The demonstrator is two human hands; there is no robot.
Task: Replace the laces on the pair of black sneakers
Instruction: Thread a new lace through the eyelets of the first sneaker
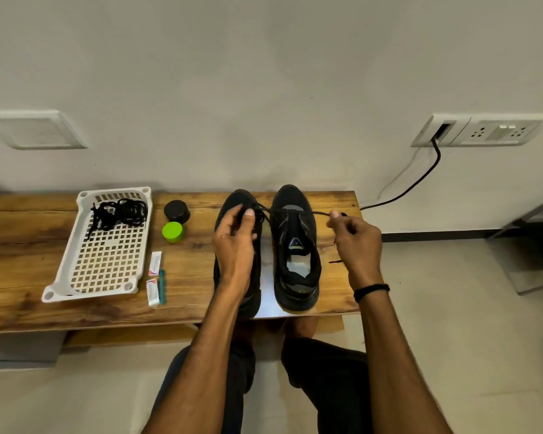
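- Nearest the lens: knees in dark trousers, with two bare forearms reaching forward over the near edge of the desk (22, 245).
- Left hand (234, 236): lies over the left-side sneaker (240, 198) and covers most of it. Fingers curled, thumb and fingertips pinching a black lace (319, 213) at the toe-end eyelets.
- Right hand (356, 242): held up above the desk's right edge, wrist bent, black wristband (371, 290) behind it. Pinches the same lace between thumb and forefinger, loose tail dropping below the palm.
- Lace: runs fairly taut from one hand to the other, crossing over the toe of the right-side sneaker (297, 245). Cannot tell whether going in or coming out.
- Sneakers: side by side on the right half of the desk, heels at the near edge, toes toward the far edge. Right-side one apparently unlaced, tongue open.
- Handling, as a judgement: lace light, limp and soft, no use for pushing except at its stiffened tip, so best pinched close to the tip. Sneaker light with a soft upper, likely to slide when tugged, so worth steadying at the eyelet rows.
- Left of the sneakers: black jar (177, 211) and green jar (172, 231), then sachets (155, 263) nearer the near edge.
- Further left: white basket (63, 267) holding a tangle of black laces (119, 213) at its far end.
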